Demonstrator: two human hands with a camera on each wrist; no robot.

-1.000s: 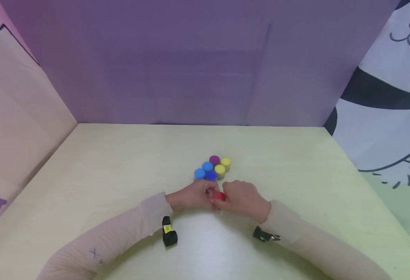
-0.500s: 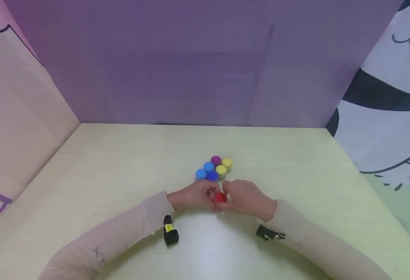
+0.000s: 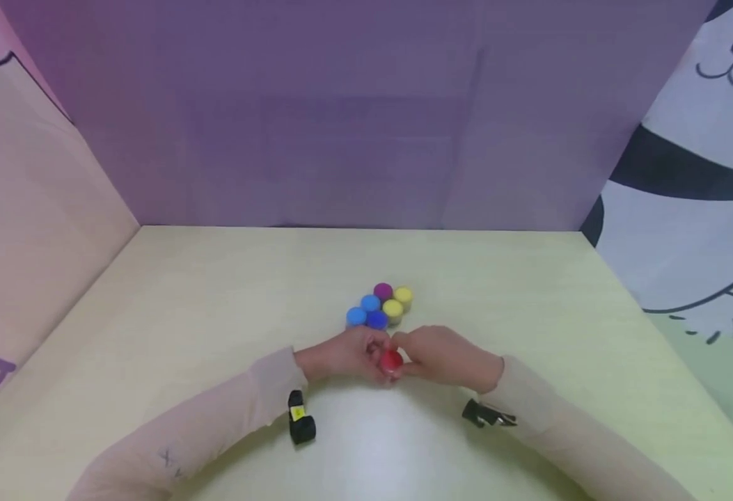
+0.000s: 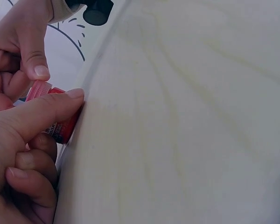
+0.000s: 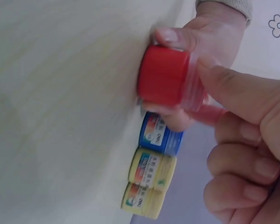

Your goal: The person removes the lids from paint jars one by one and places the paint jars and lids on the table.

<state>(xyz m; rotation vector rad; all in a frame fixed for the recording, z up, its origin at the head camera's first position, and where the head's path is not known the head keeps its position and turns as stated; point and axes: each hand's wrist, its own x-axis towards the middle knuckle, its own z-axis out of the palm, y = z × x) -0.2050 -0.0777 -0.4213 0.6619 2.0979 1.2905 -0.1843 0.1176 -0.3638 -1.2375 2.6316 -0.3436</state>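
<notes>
A small red paint jar (image 3: 392, 361) with a clear-edged lid (image 5: 192, 86) is held low over the table, between both hands. My left hand (image 3: 344, 353) grips the jar's body, thumb on one side and fingers on the other. From the right, my right hand (image 3: 447, 358) pinches at the lid end with thumb and forefinger; its other fingers are curled in the right wrist view. The left wrist view shows the red jar (image 4: 67, 126) partly hidden behind the left thumb.
Just beyond the hands stand several paint jars in a tight cluster: purple (image 3: 383, 291), yellow (image 3: 393, 310), light blue (image 3: 356, 316) and dark blue (image 3: 376, 320). A purple panel (image 3: 366, 118) rises at the back edge of the pale table (image 3: 228, 292).
The right hand has shifted a little to the right and turned at the lid, so more of the red jar shows between the hands. The left hand keeps its hold; the clustered jars stay put.
</notes>
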